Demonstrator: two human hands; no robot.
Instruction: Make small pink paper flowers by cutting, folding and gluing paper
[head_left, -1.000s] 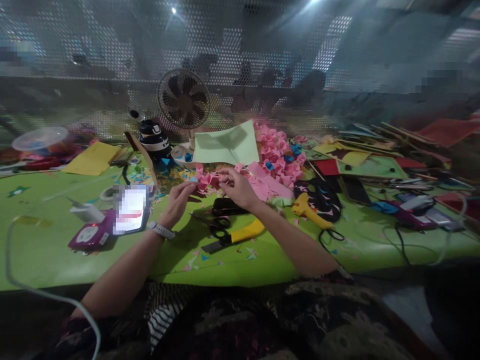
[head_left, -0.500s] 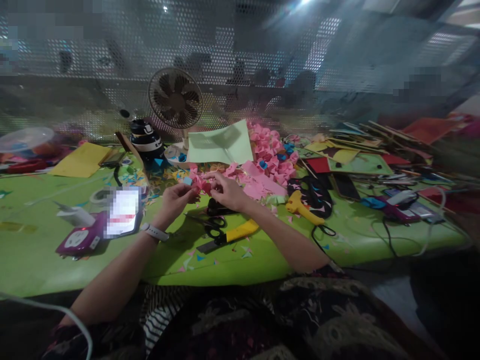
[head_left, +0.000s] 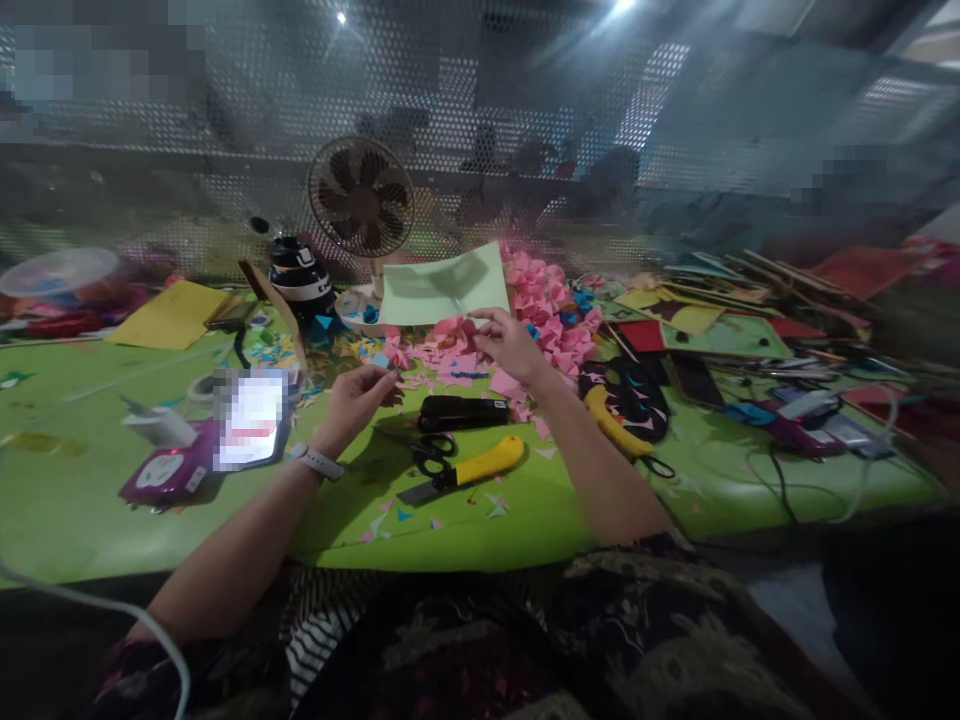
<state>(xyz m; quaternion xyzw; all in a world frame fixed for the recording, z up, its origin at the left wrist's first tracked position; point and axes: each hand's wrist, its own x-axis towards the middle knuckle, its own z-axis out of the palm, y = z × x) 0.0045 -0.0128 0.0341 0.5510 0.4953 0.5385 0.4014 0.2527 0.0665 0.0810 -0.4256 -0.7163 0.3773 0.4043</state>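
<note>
My left hand (head_left: 364,396), wearing a white watch band, is held above the table with its fingertips pressed together. Whatever may be between them is too small to make out. A pink folded paper piece (head_left: 395,350) and a small blue paper piece (head_left: 381,361) are just beyond those fingers. Over the pink pile, my right hand (head_left: 510,348) has its fingers closed at the edge of a pink paper flower (head_left: 454,333). Below the hands lie a black stapler (head_left: 463,411), black-handled scissors (head_left: 435,455) and a yellow-handled cutter (head_left: 491,461).
A pile of pink folded paper (head_left: 544,290) stands beside a pale green sheet (head_left: 450,285). Behind are a fan (head_left: 361,197) and a dark bottle (head_left: 300,280). On the left lie a lit phone (head_left: 251,420) and a purple device (head_left: 165,475); on the right, a yellow glue gun (head_left: 619,425).
My right hand has moved away from my left, up and right to the pink pile, and the pink paper flower has left my left hand. The stapler now shows fully.
</note>
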